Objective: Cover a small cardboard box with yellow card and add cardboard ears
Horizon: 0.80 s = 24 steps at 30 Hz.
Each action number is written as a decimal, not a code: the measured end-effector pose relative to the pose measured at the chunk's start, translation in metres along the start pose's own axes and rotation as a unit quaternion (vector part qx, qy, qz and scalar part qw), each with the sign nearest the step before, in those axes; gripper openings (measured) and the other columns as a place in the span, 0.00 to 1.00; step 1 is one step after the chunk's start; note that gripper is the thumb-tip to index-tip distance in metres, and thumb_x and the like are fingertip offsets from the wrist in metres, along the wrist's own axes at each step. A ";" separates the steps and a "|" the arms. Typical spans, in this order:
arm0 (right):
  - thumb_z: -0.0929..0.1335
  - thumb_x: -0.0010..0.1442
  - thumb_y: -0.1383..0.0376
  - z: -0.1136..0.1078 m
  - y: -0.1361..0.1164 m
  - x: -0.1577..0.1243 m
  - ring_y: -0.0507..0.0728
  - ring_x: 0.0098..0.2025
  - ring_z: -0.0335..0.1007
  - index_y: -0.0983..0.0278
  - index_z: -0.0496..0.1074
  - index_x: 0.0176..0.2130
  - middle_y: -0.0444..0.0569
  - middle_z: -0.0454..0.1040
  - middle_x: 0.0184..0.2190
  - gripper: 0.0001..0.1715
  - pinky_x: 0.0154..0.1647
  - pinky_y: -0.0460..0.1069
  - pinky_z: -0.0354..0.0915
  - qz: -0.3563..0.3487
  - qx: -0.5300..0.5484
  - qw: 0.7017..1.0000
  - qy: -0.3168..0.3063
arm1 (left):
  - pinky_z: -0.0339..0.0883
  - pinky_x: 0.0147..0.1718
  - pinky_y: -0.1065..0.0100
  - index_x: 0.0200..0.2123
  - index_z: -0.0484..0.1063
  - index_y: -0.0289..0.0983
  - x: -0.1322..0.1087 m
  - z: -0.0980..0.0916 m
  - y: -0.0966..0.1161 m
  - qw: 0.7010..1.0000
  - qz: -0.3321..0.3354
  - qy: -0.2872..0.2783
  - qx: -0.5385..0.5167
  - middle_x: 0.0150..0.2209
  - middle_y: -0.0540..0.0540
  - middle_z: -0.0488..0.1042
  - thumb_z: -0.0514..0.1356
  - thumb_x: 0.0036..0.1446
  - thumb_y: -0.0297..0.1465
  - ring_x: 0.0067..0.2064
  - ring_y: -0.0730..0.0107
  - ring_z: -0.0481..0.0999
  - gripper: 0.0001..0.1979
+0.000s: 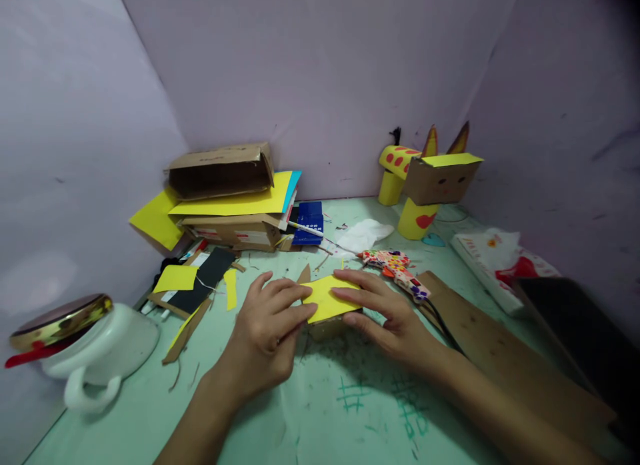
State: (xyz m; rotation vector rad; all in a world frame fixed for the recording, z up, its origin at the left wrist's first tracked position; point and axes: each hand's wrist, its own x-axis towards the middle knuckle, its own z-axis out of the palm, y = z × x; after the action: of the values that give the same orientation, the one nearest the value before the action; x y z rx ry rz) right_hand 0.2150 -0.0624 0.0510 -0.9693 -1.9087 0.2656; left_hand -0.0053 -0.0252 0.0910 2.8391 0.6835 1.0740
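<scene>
A small cardboard box sits on the table between my hands, with a yellow paper piece lying over its top. My left hand grips the box from the left, its fingertips on the paper's left edge. From the other side, my right hand rests fingers on the paper's right edge, with the thumb against the box's right side. A pointed cardboard piece sticks up behind the box. Much of the box's sides is hidden by my fingers. Just beyond my right hand lies a flower-patterned glue gun.
At the back right stands a yellow-and-cardboard animal figure. Cardboard boxes and yellow sheets are stacked at the back left. A white mug stands left. A cardboard sheet and a dark flat object lie right.
</scene>
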 end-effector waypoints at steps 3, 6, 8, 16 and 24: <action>0.66 0.60 0.66 0.000 -0.001 0.000 0.59 0.56 0.62 0.56 0.68 0.51 0.52 0.67 0.55 0.19 0.56 0.59 0.61 0.003 0.001 1.000 -0.003 | 0.58 0.51 0.48 0.39 0.72 0.40 0.001 -0.003 -0.001 1.000 0.005 -0.008 -0.012 0.42 0.45 0.77 0.54 0.51 0.18 0.44 0.63 0.72 0.15; 0.66 0.60 0.66 0.000 -0.003 0.000 0.59 0.56 0.62 0.55 0.68 0.51 0.52 0.67 0.54 0.19 0.55 0.60 0.61 0.008 0.001 1.000 -0.003 | 0.59 0.50 0.50 0.37 0.71 0.40 0.002 -0.006 -0.001 1.000 0.012 -0.009 -0.019 0.40 0.46 0.77 0.54 0.50 0.17 0.42 0.64 0.73 0.15; 0.66 0.60 0.66 0.001 -0.003 0.001 0.59 0.56 0.63 0.54 0.68 0.51 0.51 0.67 0.54 0.19 0.55 0.60 0.62 0.006 -0.001 1.000 -0.002 | 0.59 0.50 0.50 0.36 0.71 0.39 0.002 -0.008 0.001 1.000 0.019 -0.010 -0.009 0.39 0.46 0.77 0.53 0.49 0.17 0.41 0.65 0.73 0.15; 0.66 0.60 0.67 0.001 -0.002 0.000 0.59 0.56 0.62 0.55 0.67 0.52 0.52 0.66 0.55 0.20 0.55 0.60 0.61 0.010 0.010 1.000 -0.007 | 0.60 0.50 0.52 0.37 0.71 0.40 0.001 -0.008 -0.002 1.000 0.027 -0.013 0.001 0.39 0.46 0.78 0.56 0.52 0.21 0.39 0.67 0.75 0.11; 0.67 0.58 0.66 0.002 -0.003 0.000 0.60 0.55 0.63 0.54 0.68 0.51 0.52 0.67 0.54 0.20 0.54 0.61 0.61 0.015 0.014 1.000 -0.006 | 0.66 0.46 0.55 0.35 0.72 0.39 -0.001 0.001 -0.006 0.998 0.022 0.042 -0.033 0.36 0.45 0.78 0.56 0.51 0.19 0.38 0.68 0.77 0.11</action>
State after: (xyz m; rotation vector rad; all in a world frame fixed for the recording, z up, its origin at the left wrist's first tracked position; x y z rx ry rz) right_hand 0.2117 -0.0636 0.0515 -0.9803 -1.8983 0.3147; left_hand -0.0075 -0.0202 0.0886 2.7802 0.5812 1.2065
